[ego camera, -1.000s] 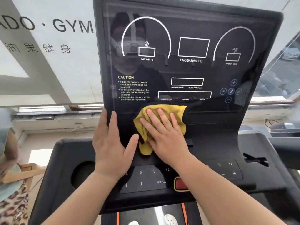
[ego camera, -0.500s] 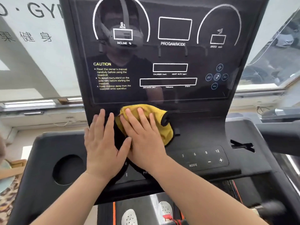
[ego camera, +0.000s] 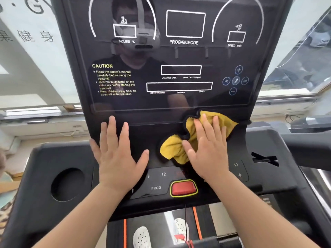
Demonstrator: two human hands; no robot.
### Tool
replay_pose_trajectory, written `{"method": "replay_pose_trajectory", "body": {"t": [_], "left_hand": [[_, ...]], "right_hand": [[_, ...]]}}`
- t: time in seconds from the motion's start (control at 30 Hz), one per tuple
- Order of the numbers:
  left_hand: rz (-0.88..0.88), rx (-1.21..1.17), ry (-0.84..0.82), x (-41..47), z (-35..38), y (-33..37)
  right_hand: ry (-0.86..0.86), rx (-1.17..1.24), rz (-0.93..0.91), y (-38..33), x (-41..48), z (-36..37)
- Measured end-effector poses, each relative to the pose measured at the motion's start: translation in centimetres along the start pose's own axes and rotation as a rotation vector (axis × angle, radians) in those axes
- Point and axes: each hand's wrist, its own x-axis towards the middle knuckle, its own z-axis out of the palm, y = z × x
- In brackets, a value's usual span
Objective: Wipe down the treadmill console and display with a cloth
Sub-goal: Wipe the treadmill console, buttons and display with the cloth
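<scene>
Right hand [ego camera: 206, 149] flat, fingers spread, pressing the yellow cloth [ego camera: 179, 149] on the black console [ego camera: 154, 136], just below the display [ego camera: 179, 56] bottom edge. Cloth reaches nearly to the console's right edge; its near-left corner bunches toward centre. Left hand [ego camera: 116, 154] open wide, flat on the console, apart from the cloth, bare panel between them. Red stop button [ego camera: 183, 187] near, between the wrists. Cup hole [ego camera: 68, 184] far left.
</scene>
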Motion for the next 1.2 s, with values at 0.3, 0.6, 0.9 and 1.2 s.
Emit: {"method": "replay_pose_trajectory", "body": {"t": [0.3,0.6,0.9,1.2], "left_hand": [[0.109,-0.025,-0.04,-0.5,0.0,-0.3],[0.12,0.01,-0.076,-0.5,0.1,-0.2],[0.124,0.013,-0.074,-0.3,-0.5,-0.2],[0.1,0.052,-0.091,-0.6,0.0,1.1]], "right_hand": [[-0.012,0.058,-0.29,-9.4,0.0,1.1],[0.04,-0.04,-0.046,1.6,0.1,0.6],[0.026,0.087,-0.081,-5.4,-0.2,0.9],[0.018,0.044,-0.308,-5.2,0.1,1.1]]}}
